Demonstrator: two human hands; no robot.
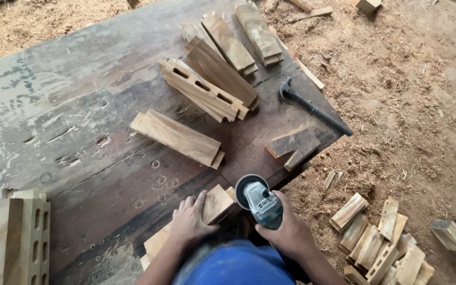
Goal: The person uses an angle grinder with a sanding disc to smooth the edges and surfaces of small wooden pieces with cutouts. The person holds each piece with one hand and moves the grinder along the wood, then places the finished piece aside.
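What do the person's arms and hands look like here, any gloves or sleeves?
Both hands are bare: no gloves on the left hand or the right hand. The forearms are uncovered too, with no sleeves reaching into view and no visible watch, rings or bands. The only clothing that shows is a blue garment at the bottom edge between the arms; its exact kind cannot be told.

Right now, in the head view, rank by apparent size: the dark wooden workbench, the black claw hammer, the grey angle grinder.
1. Dark wooden workbench, by far the largest.
2. Black claw hammer, long and thin.
3. Grey angle grinder in the right hand; shorter, though it points toward the camera, so that is unsure.
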